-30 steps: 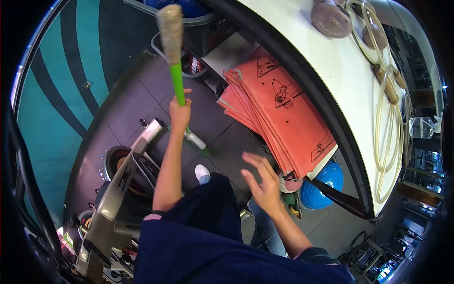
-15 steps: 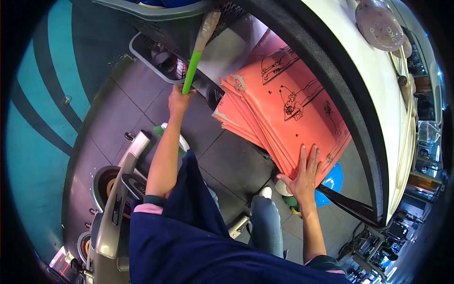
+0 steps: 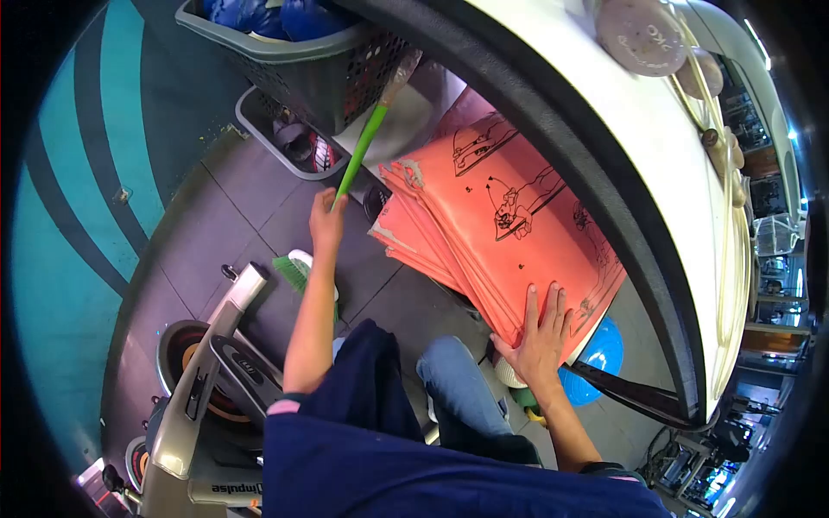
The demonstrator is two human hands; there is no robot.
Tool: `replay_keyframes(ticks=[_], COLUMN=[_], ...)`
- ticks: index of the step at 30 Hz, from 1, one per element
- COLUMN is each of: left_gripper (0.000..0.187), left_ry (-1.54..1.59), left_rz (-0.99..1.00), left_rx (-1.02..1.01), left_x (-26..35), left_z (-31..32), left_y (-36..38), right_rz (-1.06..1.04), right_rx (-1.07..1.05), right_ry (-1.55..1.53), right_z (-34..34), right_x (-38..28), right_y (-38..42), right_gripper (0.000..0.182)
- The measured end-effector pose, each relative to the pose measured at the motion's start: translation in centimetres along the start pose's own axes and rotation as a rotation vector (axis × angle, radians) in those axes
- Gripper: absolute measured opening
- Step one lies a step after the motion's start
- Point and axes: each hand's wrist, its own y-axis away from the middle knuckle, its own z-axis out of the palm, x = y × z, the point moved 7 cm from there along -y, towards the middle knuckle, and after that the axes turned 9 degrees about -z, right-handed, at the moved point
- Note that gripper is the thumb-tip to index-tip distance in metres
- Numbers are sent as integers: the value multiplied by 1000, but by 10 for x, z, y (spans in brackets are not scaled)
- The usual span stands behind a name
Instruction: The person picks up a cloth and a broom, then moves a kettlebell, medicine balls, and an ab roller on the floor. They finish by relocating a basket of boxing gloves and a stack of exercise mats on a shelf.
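Observation:
My left hand [image 3: 326, 223] is wrapped around the green handle of a broom [image 3: 363, 147]. The upper end of the handle has worn, clear wrapping and reaches toward a grey basket. Below my hand, the white head with green bristles [image 3: 294, 271] is on the tiled floor, partly hidden by my forearm. My right hand [image 3: 540, 341] lies flat with fingers spread on a folded stack of orange mats [image 3: 466, 207], printed with black exercise figures. The mats' left edges are torn, and their far side goes under a black-rimmed white rack.
A grey perforated basket [image 3: 285, 52] with blue items stands above a lower grey bin [image 3: 285, 160]. A blue ball [image 3: 600, 358] is beneath the mats. Gym equipment [image 3: 203, 380] stands at lower left. Purplish balls [image 3: 641, 36] lie on the white rack top [image 3: 604, 104].
My view has shifted, and more of the basket shows. My left hand and the broom have come lower and nearer. My right hand stays on the mats. My leg has moved.

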Motion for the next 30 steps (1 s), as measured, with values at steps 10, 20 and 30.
replay_keyframes(ticks=[10,20,30], left_gripper=[32,34,46], left_ry=[397,330,443], left_rz=[177,424,242], left_rx=[267,-161,-381], left_x=[55,127,136], left_z=[3,45,43], left_y=[158,103,76], right_rz=[-68,-72,209], right_rx=[165,448,953], right_ry=[41,11,-1112], right_z=[5,24,5], right_x=[8,18,144], right_y=[9,24,75], right_gripper=[98,89,46])
